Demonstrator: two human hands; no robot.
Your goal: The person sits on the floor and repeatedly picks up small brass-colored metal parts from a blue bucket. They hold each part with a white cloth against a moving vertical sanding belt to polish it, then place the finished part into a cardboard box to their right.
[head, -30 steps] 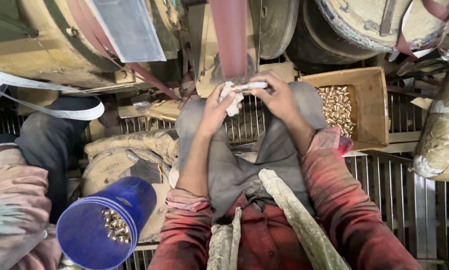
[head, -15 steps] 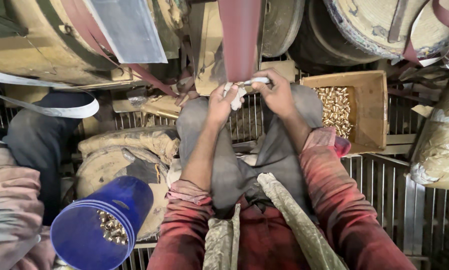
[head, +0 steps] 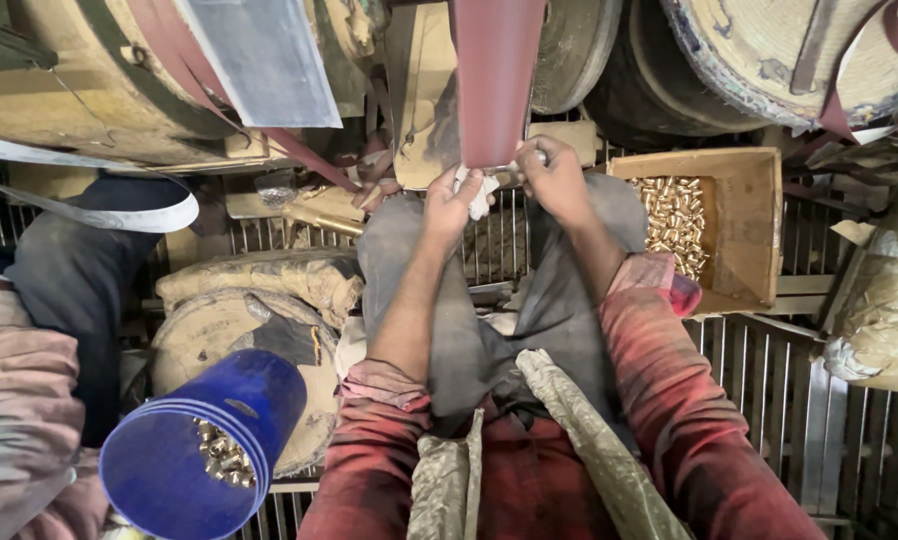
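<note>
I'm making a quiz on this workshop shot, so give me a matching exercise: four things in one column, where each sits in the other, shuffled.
Things:
1. blue bucket
2. cardboard box
3. white cloth
4. red belt

Places:
A. top centre, above the hands
B. bottom left
C. right of the right hand
D. in the left hand

Pairs: 1-B, 2-C, 3-D, 4-A

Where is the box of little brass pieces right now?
In the head view, the open cardboard box of small brass pieces sits on the metal grate floor, just beyond the right hand and beside the person's right knee.
</note>
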